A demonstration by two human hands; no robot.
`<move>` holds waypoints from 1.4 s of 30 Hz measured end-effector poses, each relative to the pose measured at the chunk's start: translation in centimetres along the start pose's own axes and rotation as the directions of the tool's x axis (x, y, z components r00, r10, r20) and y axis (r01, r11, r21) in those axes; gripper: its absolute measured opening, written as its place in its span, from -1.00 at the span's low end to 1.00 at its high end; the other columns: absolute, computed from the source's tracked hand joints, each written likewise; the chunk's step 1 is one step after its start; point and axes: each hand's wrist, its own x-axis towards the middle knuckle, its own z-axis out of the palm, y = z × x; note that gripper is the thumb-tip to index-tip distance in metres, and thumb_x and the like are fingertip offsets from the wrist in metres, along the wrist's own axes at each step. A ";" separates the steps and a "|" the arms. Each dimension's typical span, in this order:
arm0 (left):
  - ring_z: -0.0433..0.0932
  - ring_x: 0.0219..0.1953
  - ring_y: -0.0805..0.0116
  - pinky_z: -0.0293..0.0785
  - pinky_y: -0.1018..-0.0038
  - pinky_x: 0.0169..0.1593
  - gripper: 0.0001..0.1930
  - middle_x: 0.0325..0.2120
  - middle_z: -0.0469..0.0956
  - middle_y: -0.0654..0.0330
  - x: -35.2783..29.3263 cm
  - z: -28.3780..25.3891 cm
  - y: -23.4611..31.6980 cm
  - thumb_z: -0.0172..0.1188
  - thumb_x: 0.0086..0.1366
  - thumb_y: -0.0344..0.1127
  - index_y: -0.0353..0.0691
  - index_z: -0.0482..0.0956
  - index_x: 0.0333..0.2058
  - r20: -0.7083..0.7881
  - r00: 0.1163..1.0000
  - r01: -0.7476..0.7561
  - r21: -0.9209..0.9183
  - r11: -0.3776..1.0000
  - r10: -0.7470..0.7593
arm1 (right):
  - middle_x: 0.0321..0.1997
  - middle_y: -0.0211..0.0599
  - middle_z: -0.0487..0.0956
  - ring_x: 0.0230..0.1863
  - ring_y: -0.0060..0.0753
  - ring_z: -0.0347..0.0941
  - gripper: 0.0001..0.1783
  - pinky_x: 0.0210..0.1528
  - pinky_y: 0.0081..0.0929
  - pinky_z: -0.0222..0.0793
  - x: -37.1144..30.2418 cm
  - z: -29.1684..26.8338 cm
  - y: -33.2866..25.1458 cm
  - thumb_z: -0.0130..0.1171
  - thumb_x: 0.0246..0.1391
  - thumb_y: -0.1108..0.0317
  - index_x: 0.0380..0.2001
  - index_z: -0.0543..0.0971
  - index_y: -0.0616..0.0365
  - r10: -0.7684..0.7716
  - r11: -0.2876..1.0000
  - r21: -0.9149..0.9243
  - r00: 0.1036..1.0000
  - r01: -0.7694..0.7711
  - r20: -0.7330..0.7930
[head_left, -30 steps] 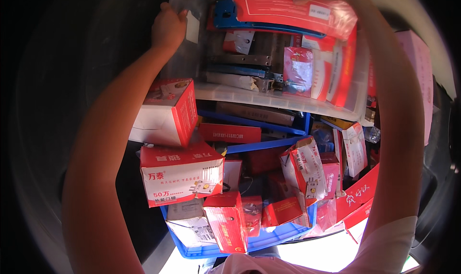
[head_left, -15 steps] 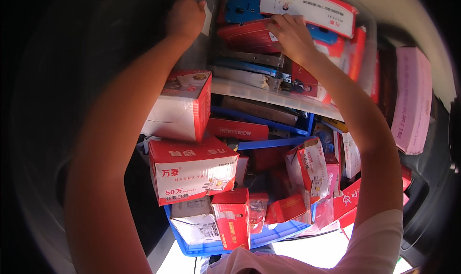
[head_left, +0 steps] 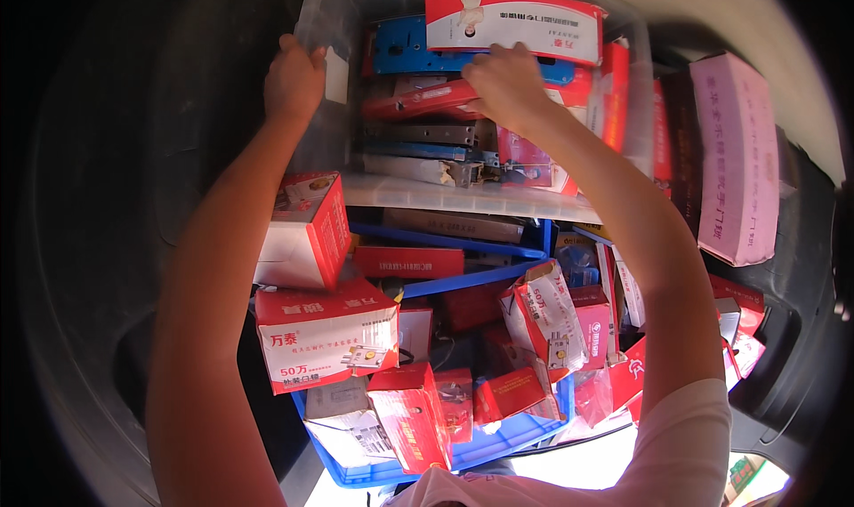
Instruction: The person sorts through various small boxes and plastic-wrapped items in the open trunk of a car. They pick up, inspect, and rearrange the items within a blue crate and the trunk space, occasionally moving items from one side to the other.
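My left hand [head_left: 296, 82] is closed round the left rim of a translucent plastic bin [head_left: 463, 197], beside a white label [head_left: 336, 76] on its wall. Inside the bin, my right hand [head_left: 509, 84] has its fingers curled at the right end of a slim red box [head_left: 418, 101]; the hand hides that end. Just behind it lie a blue metal plate with holes [head_left: 405, 49] and a red-and-white box [head_left: 514, 28]. In front of the red box are long metal lock parts [head_left: 427, 135] and a red box with a picture of a person [head_left: 525, 157].
Nearer me, a blue crate [head_left: 498, 449] is packed with red and white boxes. Two larger boxes [head_left: 307, 227] [head_left: 329, 336] are stacked at its left, under my left forearm. A long pink box [head_left: 737, 160] stands at the right, by the dark wall panel.
The slim red box has tipped, so its broad face shows less and its narrow side more. My right hand stays at its end. The whole view has shifted, showing more of the bin's left wall.
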 end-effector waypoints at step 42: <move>0.49 -0.23 -0.15 0.45 0.16 -0.18 -0.66 -0.34 0.49 -0.22 -0.2 -0.1 0.7 0.01 0.25 -0.18 -0.39 0.24 -0.23 0.031 1.000 0.006 -0.027 1.000 -0.005 | 0.03 0.18 0.38 0.07 0.03 0.34 0.29 0.06 -0.28 0.28 -0.7 4.5 9.6 0.46 -0.53 -0.06 0.22 -0.03 0.27 0.870 0.206 0.827 0.485 -0.524 0.091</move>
